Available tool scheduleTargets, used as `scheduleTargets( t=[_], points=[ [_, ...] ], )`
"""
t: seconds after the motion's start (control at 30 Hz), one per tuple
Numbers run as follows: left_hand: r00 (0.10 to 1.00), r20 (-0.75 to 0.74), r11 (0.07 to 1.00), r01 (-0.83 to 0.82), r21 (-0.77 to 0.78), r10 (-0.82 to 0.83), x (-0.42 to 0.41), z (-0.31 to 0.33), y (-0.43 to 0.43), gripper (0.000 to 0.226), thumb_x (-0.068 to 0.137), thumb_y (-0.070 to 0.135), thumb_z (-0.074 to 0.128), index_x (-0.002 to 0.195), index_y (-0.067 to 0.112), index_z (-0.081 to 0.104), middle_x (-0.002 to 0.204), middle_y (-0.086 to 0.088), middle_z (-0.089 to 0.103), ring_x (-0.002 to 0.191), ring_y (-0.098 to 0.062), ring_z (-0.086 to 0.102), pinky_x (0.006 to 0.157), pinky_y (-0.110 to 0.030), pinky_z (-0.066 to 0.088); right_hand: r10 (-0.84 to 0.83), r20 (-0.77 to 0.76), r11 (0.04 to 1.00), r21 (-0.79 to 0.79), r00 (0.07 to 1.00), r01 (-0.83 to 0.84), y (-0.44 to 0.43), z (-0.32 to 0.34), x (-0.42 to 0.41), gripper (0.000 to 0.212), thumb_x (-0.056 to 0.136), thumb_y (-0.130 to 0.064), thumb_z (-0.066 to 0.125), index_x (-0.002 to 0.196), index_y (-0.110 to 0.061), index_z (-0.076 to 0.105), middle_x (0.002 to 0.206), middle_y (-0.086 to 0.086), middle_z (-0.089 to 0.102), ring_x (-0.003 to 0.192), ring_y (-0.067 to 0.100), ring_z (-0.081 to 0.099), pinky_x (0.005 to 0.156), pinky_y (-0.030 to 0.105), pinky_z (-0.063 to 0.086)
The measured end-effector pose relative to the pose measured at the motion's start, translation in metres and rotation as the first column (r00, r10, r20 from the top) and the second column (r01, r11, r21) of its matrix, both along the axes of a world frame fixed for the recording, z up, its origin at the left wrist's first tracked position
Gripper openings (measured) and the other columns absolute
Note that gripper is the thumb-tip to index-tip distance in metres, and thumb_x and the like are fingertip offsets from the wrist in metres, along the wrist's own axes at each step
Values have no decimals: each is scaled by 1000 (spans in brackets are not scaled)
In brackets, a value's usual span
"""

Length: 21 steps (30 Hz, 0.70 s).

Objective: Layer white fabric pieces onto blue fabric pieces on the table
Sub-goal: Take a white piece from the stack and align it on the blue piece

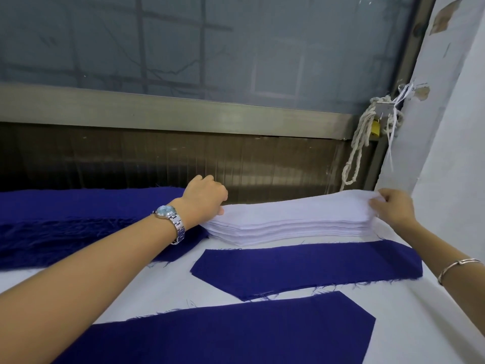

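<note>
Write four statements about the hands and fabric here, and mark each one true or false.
1. The left hand holds the left end of the white stack. True.
2. The right hand holds a blue piece. False: its grip pinches the white stack's right end.
3. A white piece covers the nearest blue piece. False: it lies bare.
4. A wristwatch sits on the left wrist. True.

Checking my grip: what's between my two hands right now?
The stack of white fabric pieces spans from left hand to right hand, head view.
</note>
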<state>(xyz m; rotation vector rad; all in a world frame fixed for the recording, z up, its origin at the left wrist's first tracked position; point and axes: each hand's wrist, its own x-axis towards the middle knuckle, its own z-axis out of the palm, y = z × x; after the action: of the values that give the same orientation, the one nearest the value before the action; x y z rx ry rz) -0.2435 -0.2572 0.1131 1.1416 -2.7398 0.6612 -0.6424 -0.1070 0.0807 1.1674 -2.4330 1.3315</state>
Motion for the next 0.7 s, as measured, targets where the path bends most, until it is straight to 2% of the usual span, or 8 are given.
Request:
scheduleTargets(
  t=[0.1, 0.23, 0.37, 0.57, 0.7],
  points=[
    [1000, 6, 1000, 9, 26, -10, -1, 0, -2, 35, 98, 35, 56, 129, 20, 60, 121, -1, 63, 116, -21, 50, 96, -34, 38, -23, 63, 999, -44, 998, 26, 5, -4, -6, 15, 95, -8, 63, 104, -5, 74, 102, 15, 66, 90, 28, 56, 81, 33, 42],
    [999, -31, 997, 42, 60, -41, 0, 2, -2, 34, 97, 34, 60, 129, 25, 59, 125, 3, 62, 117, -20, 49, 97, -34, 37, -12, 118, 995, -93, 993, 23, 9, -6, -4, 17, 94, -9, 67, 108, -3, 74, 117, 19, 68, 97, 28, 57, 90, 37, 46],
    [993, -105, 995, 68, 77, -60, 2, 2, -1, 18, 95, 29, 63, 112, 28, 65, 118, 7, 64, 112, -16, 50, 93, -31, 34, -13, 145, 995, -100, 989, 27, 11, -4, -2, 15, 94, -8, 67, 107, -3, 75, 117, 19, 68, 97, 30, 56, 87, 37, 46],
    [979, -193, 983, 94, 155, -64, 5, 0, 0, 45, 95, 23, 64, 137, 24, 51, 120, 8, 66, 119, -17, 51, 102, -36, 35, -25, 185, 995, -93, 982, 43, 12, -2, -2, 13, 94, -5, 67, 104, -2, 75, 115, 19, 67, 97, 32, 56, 83, 37, 47],
    [975, -208, 986, 105, 129, -77, 5, -1, 0, 39, 94, 23, 64, 132, 26, 57, 111, 9, 68, 116, -16, 51, 99, -35, 35, -21, 202, 997, -67, 979, 35, 13, -3, -6, 15, 93, -4, 67, 105, -2, 75, 114, 20, 68, 97, 31, 55, 83, 38, 45]
  ],
)
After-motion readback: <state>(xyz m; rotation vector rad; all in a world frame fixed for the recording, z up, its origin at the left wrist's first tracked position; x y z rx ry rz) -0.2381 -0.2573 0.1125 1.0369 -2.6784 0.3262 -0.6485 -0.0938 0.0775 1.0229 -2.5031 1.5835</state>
